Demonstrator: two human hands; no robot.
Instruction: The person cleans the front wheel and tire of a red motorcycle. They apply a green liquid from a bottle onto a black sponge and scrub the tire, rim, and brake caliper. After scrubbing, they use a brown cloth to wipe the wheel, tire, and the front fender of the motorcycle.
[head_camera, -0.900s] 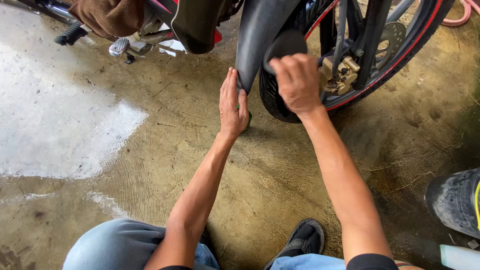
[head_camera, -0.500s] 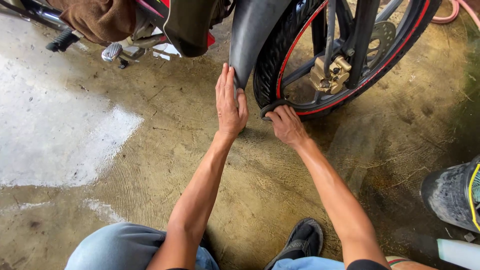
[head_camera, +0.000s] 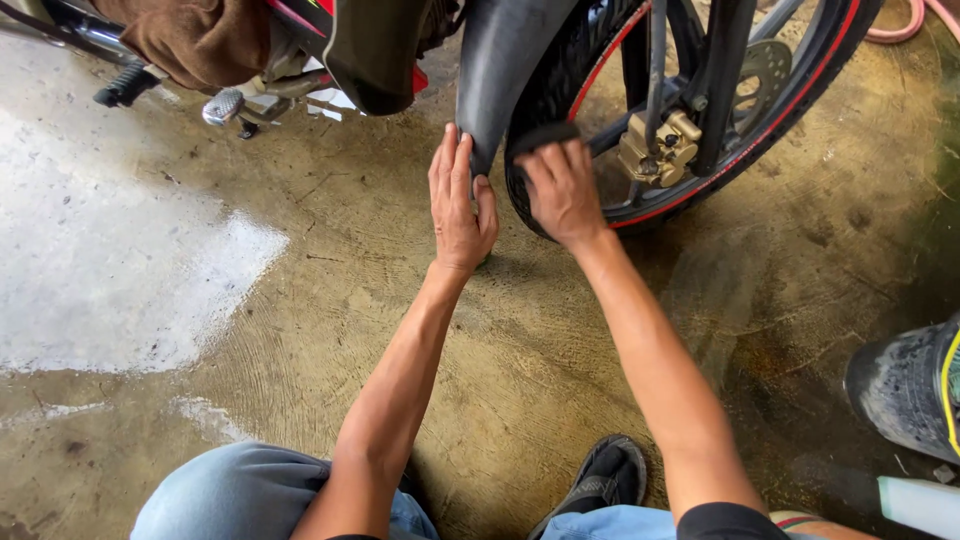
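Note:
A motorcycle's front wheel (head_camera: 800, 110), black tyre with a red rim stripe, stands at the top of the head view. My left hand (head_camera: 460, 205) lies flat against the lower tip of the black mudguard (head_camera: 500, 70). My right hand (head_camera: 560, 190) presses a dark sponge (head_camera: 545, 135) against the tyre's tread beside the mudguard. A gold brake caliper (head_camera: 660, 148) sits just right of that hand, inside the rim, next to the fork leg (head_camera: 725, 70).
Wet concrete floor (head_camera: 300, 300) with a pale soapy patch (head_camera: 110, 290) at left. Footpeg (head_camera: 125, 85) and brown cloth (head_camera: 200, 35) at top left. A dark shoe (head_camera: 905, 395) at right, a white bottle (head_camera: 920, 505) at bottom right, a pink hose (head_camera: 905, 25) at top right.
My right hand dropped from the upper tyre to the floor at the tyre's base, then rose again onto the tread with the sponge. My left hand stayed on the mudguard.

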